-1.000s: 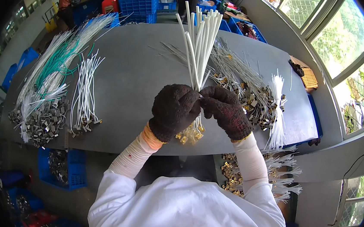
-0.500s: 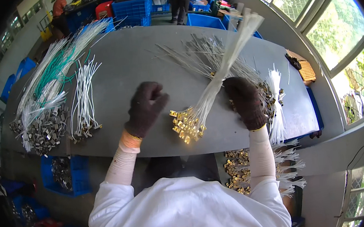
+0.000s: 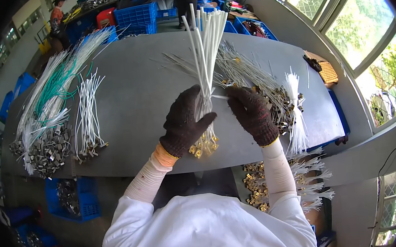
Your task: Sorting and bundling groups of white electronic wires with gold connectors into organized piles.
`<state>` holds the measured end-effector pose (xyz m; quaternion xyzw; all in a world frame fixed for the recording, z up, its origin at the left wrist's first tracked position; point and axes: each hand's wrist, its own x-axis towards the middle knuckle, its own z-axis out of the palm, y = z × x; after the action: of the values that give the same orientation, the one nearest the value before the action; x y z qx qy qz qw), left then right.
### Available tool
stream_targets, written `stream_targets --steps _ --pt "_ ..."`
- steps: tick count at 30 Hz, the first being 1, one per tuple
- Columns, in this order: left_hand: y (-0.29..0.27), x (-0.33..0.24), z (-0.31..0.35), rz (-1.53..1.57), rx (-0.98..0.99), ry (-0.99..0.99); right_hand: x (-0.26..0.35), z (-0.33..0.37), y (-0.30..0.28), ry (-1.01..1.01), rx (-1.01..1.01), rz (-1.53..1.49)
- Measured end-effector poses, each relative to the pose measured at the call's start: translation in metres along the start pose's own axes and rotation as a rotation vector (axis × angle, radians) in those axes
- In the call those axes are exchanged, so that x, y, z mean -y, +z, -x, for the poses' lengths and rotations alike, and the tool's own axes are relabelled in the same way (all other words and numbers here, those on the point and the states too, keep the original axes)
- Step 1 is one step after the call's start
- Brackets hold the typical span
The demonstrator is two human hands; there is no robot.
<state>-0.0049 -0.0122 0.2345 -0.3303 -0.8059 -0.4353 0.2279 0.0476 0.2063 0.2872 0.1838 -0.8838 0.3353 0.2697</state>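
My left hand [image 3: 186, 122], in a dark brown work glove, is wrapped round a bundle of white strands [image 3: 209, 42] standing nearly upright over the table. Small gold-coloured metal pieces [image 3: 204, 146] show at the bundle's lower end, below my left thumb. A thin white tie [image 3: 218, 96] goes round the bundle at its middle and stretches off to the right. My right hand [image 3: 251, 112], gloved alike, pinches the free end of that tie. Behind my right hand lies a loose pile of greyish strands [image 3: 250, 69] with metal ends.
On the grey table [image 3: 134, 91], a white and green strand heap [image 3: 48, 108] and a smaller white bunch [image 3: 89, 109] lie left. A bundle of white ties [image 3: 295, 112] is at the right. Blue crates [image 3: 136, 16] and a person [image 3: 57, 23] are beyond; finished-looking gold-ended bundles [image 3: 260, 184] sit below.
My left hand has moved right and closed round the bundle. The bundle has swung from a rightward lean to nearly upright. My right hand has moved left, drawing a tie out sideways.
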Motion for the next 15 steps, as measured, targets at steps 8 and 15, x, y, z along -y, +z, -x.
stream_targets --steps 8,15 --pt "0.026 0.001 -0.022 0.481 0.309 -0.281 0.044 -0.073 0.020 0.084 -0.323 -0.694" --pt "0.037 -0.015 -0.022 0.171 0.182 0.104 0.086 -0.080 -0.007 0.383 0.102 -0.996"
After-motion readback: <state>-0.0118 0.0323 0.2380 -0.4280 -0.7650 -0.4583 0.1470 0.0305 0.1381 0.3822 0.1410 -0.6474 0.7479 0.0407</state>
